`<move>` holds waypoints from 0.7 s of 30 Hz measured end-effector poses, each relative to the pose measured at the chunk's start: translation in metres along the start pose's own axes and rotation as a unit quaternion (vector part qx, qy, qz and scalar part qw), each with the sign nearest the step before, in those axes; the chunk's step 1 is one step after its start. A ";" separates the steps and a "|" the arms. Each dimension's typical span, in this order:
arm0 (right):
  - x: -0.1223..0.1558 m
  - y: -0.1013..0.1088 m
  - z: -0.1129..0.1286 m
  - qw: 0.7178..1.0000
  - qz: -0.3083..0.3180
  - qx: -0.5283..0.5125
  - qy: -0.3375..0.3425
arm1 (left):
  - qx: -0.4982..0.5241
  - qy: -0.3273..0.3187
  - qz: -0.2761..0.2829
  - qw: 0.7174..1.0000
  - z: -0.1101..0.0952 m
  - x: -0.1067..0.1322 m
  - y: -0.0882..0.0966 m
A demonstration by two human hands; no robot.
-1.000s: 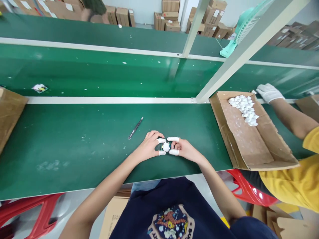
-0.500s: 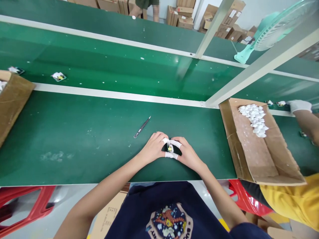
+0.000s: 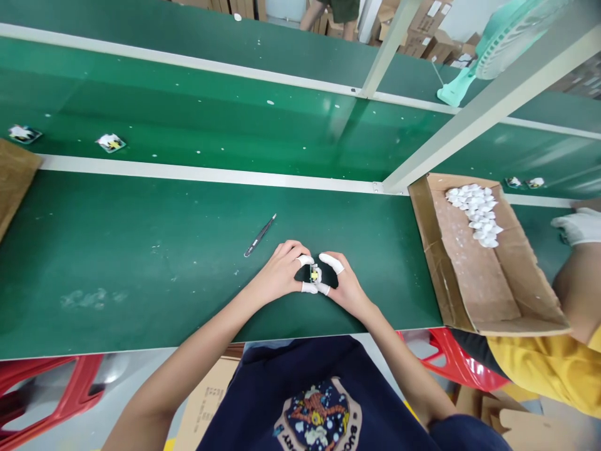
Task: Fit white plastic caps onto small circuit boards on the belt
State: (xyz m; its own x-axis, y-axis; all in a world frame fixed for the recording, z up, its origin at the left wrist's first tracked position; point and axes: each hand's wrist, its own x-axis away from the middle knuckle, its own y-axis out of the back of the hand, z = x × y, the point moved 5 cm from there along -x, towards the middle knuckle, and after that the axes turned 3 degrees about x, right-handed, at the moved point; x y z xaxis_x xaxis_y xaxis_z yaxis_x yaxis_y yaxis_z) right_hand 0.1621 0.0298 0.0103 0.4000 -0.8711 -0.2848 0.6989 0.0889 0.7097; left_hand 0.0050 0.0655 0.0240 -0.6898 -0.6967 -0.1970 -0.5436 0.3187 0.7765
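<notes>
A small circuit board (image 3: 314, 274) with a yellow component and a white piece on its right side is held just above the green bench. My left hand (image 3: 282, 272) grips it between thumb and index finger, both in white finger cots. Close on its right, my right hand (image 3: 348, 285) has its index finger lifted away and curved. The right thumb, also in a white cot, is at the board's lower edge; whether it presses there I cannot tell. Dark tweezers (image 3: 260, 236) lie on the bench beyond my left hand.
A cardboard box (image 3: 498, 294) with a heap of white pieces (image 3: 476, 213) stands at right, beside a metal post (image 3: 469, 119). Another cardboard box (image 3: 14, 181) is at the left edge. Circuit boards (image 3: 111, 143) lie behind the white rail. A co-worker's gloved hand (image 3: 582, 227) is far right.
My right index finger has come away from the board and my left index finger, opening a gap. The co-worker's gloved hand has moved down and nearer. The view has shifted slightly.
</notes>
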 end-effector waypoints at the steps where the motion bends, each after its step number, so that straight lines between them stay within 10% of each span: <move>1: 0.001 0.000 0.001 1.000 0.000 0.010 0.011 | 0.003 0.002 0.001 1.000 0.000 -0.001 0.001; 21: 0.012 0.006 0.010 0.991 -0.065 0.088 0.074 | 0.028 0.000 -0.004 1.000 0.003 -0.004 0.002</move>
State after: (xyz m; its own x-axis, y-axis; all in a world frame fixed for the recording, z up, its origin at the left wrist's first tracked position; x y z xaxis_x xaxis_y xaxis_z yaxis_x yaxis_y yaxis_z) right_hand 0.1653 0.0145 0.0180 0.4044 -0.7884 -0.4636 0.6409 -0.1173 0.7586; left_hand 0.0055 0.0713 0.0240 -0.6855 -0.6990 -0.2036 -0.5753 0.3486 0.7400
